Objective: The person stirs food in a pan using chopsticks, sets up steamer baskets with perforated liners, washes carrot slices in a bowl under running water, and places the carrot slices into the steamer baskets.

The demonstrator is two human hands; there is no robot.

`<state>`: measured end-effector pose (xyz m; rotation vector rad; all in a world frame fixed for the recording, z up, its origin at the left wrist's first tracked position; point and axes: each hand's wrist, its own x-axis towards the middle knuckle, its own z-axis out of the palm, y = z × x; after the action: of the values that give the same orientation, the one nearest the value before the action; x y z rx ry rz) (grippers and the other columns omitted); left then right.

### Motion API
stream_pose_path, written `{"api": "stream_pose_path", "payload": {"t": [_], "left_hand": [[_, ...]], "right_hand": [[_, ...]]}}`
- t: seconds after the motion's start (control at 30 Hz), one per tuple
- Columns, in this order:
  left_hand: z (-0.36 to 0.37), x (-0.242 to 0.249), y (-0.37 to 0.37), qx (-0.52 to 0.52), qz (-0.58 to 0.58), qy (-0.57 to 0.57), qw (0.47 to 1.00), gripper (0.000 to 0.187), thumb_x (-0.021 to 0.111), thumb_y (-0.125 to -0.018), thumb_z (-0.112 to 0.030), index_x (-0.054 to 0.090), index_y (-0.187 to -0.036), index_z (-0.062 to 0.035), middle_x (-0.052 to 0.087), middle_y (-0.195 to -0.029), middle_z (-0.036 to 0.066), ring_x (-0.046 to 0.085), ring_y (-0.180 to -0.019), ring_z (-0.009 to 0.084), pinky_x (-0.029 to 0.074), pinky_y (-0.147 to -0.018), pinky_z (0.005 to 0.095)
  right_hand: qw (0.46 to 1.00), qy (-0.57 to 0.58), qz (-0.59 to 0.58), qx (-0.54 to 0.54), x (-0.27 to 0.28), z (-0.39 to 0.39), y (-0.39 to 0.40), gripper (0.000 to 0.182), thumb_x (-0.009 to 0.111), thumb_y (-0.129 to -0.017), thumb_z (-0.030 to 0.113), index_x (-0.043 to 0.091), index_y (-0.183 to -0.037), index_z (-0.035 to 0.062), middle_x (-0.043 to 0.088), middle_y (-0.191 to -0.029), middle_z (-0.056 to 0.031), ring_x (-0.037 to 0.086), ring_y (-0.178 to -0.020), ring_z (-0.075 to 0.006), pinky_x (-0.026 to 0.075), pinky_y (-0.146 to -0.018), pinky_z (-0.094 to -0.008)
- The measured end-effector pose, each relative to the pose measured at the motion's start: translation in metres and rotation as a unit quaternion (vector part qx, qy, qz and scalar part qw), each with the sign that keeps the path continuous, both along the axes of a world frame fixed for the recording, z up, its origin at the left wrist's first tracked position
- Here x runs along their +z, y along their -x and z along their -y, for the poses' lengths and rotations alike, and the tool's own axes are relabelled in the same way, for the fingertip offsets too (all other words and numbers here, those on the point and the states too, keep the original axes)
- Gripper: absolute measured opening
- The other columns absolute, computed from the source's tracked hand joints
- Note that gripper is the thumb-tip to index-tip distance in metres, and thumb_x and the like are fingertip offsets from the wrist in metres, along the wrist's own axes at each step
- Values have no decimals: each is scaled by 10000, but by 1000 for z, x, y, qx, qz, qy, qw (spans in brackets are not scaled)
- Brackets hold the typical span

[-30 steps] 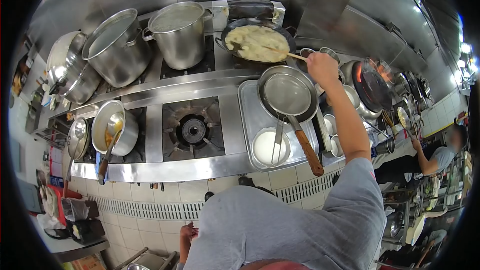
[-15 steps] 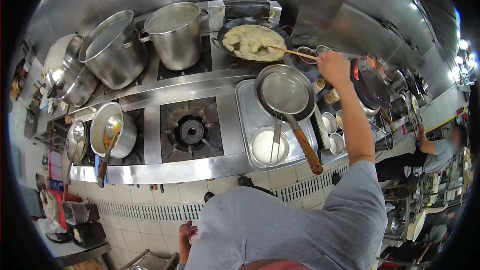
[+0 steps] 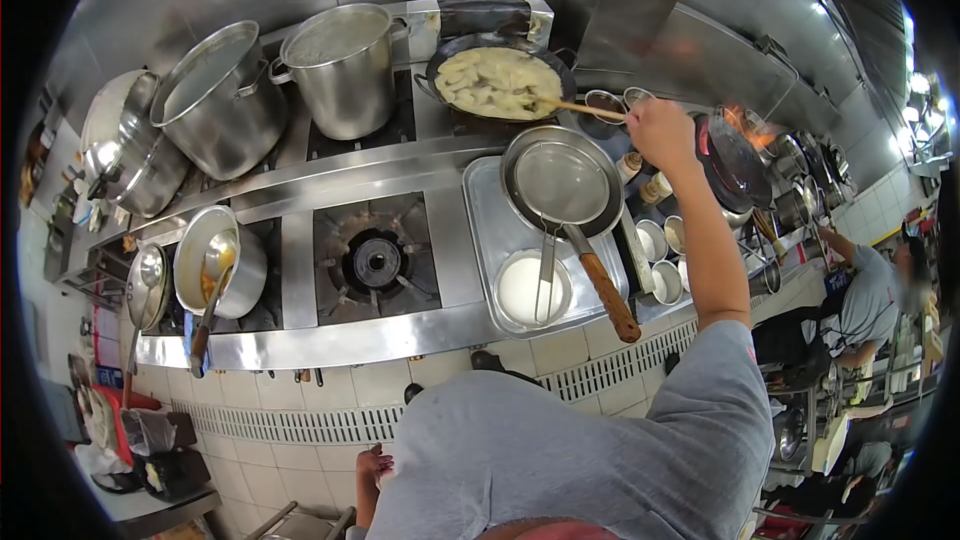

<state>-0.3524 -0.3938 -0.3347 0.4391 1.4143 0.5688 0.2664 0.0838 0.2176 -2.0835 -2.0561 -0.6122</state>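
"Where's the main work?"

"At twelve o'clock: a wide, dark, two-handled round metal wok [image 3: 492,41] sits at the back of the steel range, with pale, flat pieces [image 3: 500,80] spread in shiny liquid"

"And the hands?"

"The right hand [image 3: 660,130], at two o'clock, is closed around a long, thin, light-brown wooden stick [image 3: 592,111], whose far end reaches in among the pieces near the wok's four o'clock edge. The left hand [image 3: 372,465] hangs at seven o'clock beside the grey shirt, fingers bent. I see nothing in it, but can't tell how far it is open"

"How far along is it?"

"The pieces are in the liquid and cover most of its surface. They look pale, with no clear browning, so I'd judge the cooking to be partway. They are in the wok, not lifted out; whether they are cooked through, I can't tell"

"Anything near the wok?"

"At two o'clock, a round fine-mesh steel strainer [image 3: 560,185] rests over a larger round metal pan with a brown wooden handle [image 3: 608,300], neither one held. Below them, towards five o'clock, a round bowl with white contents [image 3: 514,292] stands on a rectangular silver metal tray [image 3: 484,202]"
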Motion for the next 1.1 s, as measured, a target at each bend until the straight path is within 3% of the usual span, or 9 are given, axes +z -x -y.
{"api": "stream_pose_path", "payload": {"t": [0.2,0.4,0.53,0.77,0.87,0.97,1.1], "left_hand": [[0,-1,0,-1,14,-41,999,457,605,-1021,-371,554,-1285,-1,705,-846,154,651,-631,256,558,-570,426],[9,-9,-3,-8,110,-210,972,445,596,-1028,-370,558,-1297,-17,706,-840,152,649,-618,250,561,-568,426],[6,15,-7,29,5,-12,999,456,587,-1031,-369,547,-1321,-19,706,-872,156,655,-650,253,565,-588,428],[6,27,-13,15,-47,30,998,469,588,-1029,-376,542,-1324,-15,706,-872,156,655,-655,254,562,-591,428],[5,32,-18,13,-53,36,998,474,589,-1028,-379,540,-1326,-13,706,-873,156,655,-657,254,561,-592,428],[5,33,-20,14,-57,41,997,479,589,-1028,-382,538,-1327,-11,705,-873,155,654,-659,255,560,-593,427],[6,35,-23,16,-62,49,997,486,590,-1027,-386,535,-1329,-9,705,-873,155,654,-661,256,559,-594,427]], "right_hand": [[1000,-12,-3,-27,-12,-16,-8,231,623,-917,276,745,-888,82,727,-883,-153,717,-871,-363,577,-745,-499],[1000,-24,-17,-11,-30,-32,-14,244,613,-927,285,742,-884,82,729,-875,-148,717,-887,-362,576,-758,-506],[999,-2,-29,20,-37,-35,-1,242,620,-926,286,742,-880,83,726,-871,-155,715,-883,-361,576,-760,-508],[997,-63,-42,4,-23,-45,-8,227,641,-908,303,757,-907,108,728,-905,-149,708,-888,-379,566,-770,-512],[997,-27,-33,-71,-34,-66,-19,238,631,-915,297,753,-902,93,727,-904,-162,709,-889,-385,570,-792,-508],[999,-6,-26,-37,-59,-81,-29,258,614,-923,294,746,-902,74,728,-914,-182,710,-902,-391,572,-815,-504],[997,-19,-58,-57,-38,-63,-13,270,600,-927,299,749,-904,75,733,-929,-187,711,-915,-393,573,-820,-504]]}}
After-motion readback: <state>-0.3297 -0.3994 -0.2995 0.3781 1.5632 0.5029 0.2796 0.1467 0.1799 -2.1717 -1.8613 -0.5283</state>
